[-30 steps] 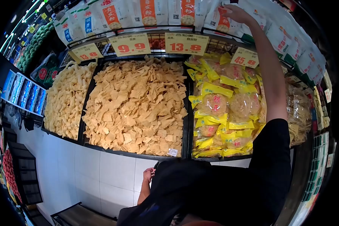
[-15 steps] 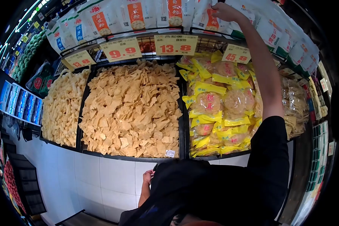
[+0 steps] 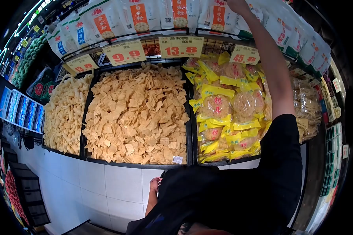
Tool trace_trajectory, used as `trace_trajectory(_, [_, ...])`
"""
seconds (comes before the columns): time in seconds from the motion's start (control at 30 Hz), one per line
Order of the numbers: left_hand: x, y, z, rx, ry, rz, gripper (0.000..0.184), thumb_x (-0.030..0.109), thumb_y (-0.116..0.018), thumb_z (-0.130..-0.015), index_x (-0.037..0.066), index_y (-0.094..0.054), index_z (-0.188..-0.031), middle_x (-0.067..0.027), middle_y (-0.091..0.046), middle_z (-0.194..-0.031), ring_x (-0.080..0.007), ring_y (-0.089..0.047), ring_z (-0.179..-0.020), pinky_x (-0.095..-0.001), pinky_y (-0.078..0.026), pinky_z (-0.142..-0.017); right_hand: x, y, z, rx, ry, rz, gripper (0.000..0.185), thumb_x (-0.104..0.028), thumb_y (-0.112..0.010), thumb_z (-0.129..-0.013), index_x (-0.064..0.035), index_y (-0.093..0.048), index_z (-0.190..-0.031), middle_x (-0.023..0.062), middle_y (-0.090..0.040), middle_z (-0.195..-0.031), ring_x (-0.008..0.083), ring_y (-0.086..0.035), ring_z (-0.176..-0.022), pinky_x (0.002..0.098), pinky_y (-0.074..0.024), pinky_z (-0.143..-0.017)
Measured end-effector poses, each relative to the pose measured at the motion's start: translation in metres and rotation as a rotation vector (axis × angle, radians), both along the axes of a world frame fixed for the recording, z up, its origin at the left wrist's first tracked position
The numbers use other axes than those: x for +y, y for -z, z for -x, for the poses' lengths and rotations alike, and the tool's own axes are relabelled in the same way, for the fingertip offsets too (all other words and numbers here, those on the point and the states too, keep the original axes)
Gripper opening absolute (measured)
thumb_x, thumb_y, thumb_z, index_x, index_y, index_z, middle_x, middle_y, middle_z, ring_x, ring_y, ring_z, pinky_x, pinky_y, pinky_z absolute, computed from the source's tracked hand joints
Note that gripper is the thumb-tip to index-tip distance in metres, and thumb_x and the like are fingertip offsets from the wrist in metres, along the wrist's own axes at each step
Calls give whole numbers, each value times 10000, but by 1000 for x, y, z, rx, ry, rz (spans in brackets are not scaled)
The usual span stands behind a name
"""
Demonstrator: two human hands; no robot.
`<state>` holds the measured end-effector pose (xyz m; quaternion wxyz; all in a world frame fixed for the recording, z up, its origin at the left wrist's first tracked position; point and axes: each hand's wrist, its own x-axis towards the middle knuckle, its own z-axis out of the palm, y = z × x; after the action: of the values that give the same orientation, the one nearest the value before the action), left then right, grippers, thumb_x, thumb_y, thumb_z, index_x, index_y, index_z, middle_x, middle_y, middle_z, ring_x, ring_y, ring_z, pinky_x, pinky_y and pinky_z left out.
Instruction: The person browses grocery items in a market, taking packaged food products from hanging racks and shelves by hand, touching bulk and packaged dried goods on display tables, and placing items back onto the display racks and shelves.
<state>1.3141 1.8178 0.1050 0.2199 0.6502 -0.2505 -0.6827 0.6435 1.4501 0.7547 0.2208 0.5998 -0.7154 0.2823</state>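
My right hand (image 3: 236, 4) is raised to the upper shelf, at the top of a white flour bag with an orange label (image 3: 219, 17). The frame's top edge cuts off its fingers, so its grip cannot be made out. Low beside my dark shirt is my left hand (image 3: 155, 183), its fingers curled by a small dark thing too unclear to name. Under my right arm lie yellow-and-clear packages with red print (image 3: 217, 106).
Left of the packages, black bins hold beige flakes (image 3: 135, 113) and pale curled pieces (image 3: 66, 113). Price signs (image 3: 181, 47) hang along the wire rack. More white bags (image 3: 139, 17) line the shelf. Bundled dry goods (image 3: 305, 105) lie at the right.
The view has shifted, with the bins and signs lying further left than in the earliest frame. My right hand has moved up toward the top edge. My left hand stays low by my body.
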Motion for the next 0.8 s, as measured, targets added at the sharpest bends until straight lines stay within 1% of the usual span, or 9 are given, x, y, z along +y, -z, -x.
trace_trajectory(0.1, [0, -11, 2, -18, -6, -28, 294, 8, -422, -786, 3, -621, -1002, -118, -673, -911, -215, -600, -799, -326, -500, -732, -7, -3, 25, 85, -49, 217, 187, -144, -567, -775, 19, -654, -805, 227, -628, -798, 379, -594, -800, 446, -462, -752])
trace_trajectory(0.17, [-2, -11, 3, -33, 2, -34, 296, 7, -422, -786, 1, -620, -1006, -118, -670, -917, -217, -597, -804, -329, -500, -740, 7, 0, -1, 9, 29, 201, 193, -120, -578, -768, 12, -640, -893, 218, -620, -951, 362, -564, -932, 448, -447, -816])
trace_trajectory(0.3, [0, 14, -3, -21, 47, -63, 308, 3, -420, -782, -10, -608, -1026, -128, -652, -948, -233, -597, -814, -355, -506, -771, 26, 18, -53, 224, -74, 382, 417, -101, -584, -766, -32, -535, -1175, 194, -407, -1317, 373, -380, -1194, 439, -377, -980])
trace_trajectory(0.37, [-2, 10, -1, 26, -23, -97, 306, 3, -423, -781, -11, -606, -1026, -127, -652, -945, -233, -599, -806, -355, -506, -769, 31, 27, -67, 267, -83, 252, 458, -99, -595, -753, -24, -529, -1200, 219, -414, -1312, 387, -377, -1208, 443, -348, -1016])
trace_trajectory(0.43, [-5, 10, -3, 1, 22, -75, 303, 2, -422, -784, -11, -605, -1026, -133, -655, -939, -232, -601, -797, -350, -510, -762, -4, 72, -23, 500, 12, 233, 593, -289, -613, -842, -151, -399, -1378, 202, -244, -1464, 385, -269, -1335, 461, -374, -1022])
trace_trajectory(0.47, [-7, 11, -4, -27, 57, -57, 301, 1, -421, -788, -11, -605, -1025, -139, -658, -933, -230, -604, -788, -346, -513, -754, -5, 87, -21, 443, -76, 213, 628, -249, -595, -832, -217, -341, -1405, 205, -162, -1485, 415, -187, -1355, 510, -357, -1016])
trace_trajectory(0.57, [-13, 11, -6, -99, 152, 24, 301, 5, -414, -799, -15, -601, -1033, -150, -665, -918, -236, -619, -796, -341, -522, -745, -11, 126, -25, 203, 13, -8, 693, -286, -591, -845, -230, -237, -1438, 214, -170, -1477, 431, -217, -1334, 531, -323, -1030])
trace_trajectory(0.67, [-14, 8, -8, 22, -31, -59, 298, 6, -405, -807, -22, -605, -1026, -150, -662, -929, -248, -631, -822, -339, -523, -757, -5, 130, -35, 114, 78, -218, 741, -367, -561, -871, -260, -133, -1466, 211, -119, -1499, 424, -136, -1374, 646, -264, -1006])
trace_trajectory(0.8, [-17, 5, -8, -75, 156, 22, 297, -26, -379, -801, -50, -609, -988, -163, -654, -954, -262, -637, -848, -363, -545, -754, -19, 122, -31, 1, 94, -326, 752, -397, -555, -877, -276, -106, -1469, 188, -74, -1517, 442, -128, -1372, 627, -284, -1011])
